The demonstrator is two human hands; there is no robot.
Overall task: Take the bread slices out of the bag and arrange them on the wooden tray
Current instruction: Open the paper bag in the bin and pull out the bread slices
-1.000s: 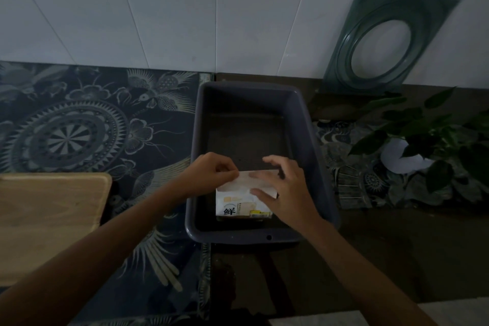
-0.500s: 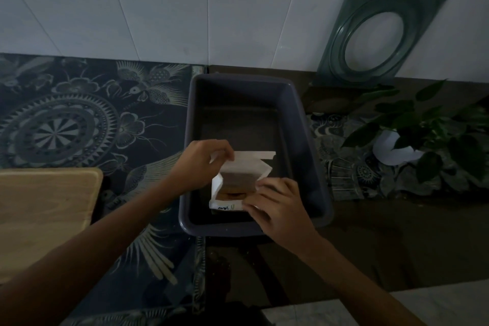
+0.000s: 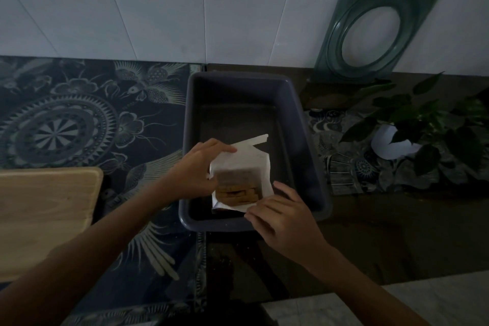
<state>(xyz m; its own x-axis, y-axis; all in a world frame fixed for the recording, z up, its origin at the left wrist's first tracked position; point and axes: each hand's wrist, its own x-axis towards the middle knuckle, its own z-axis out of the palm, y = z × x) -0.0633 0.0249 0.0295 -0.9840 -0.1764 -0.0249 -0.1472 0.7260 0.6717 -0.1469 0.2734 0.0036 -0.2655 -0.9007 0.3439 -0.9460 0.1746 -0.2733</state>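
Observation:
A white paper bread bag [image 3: 248, 160] stands in the near end of a dark grey plastic bin [image 3: 299, 114], its mouth spread wide towards me. Several brown bread slices [image 3: 236, 194] show stacked inside it. My left hand [image 3: 197, 171] pinches the bag's upper left flap. My right hand [image 3: 280, 217] grips the bag's near right edge over the bin rim. The pale wooden tray [image 3: 45, 209] lies at the left, bare, well apart from the bag.
A dark patterned cloth [image 3: 79, 119] covers the counter's left part under the tray. A green framed oval panel [image 3: 370, 32] leans on the tiled wall. A leafy plant in a white pot [image 3: 423, 127] stands right of the bin.
The bag went from folded shut to open: my left hand lifted the top flap, my right hand shifted down to the near edge, and the slices came into sight.

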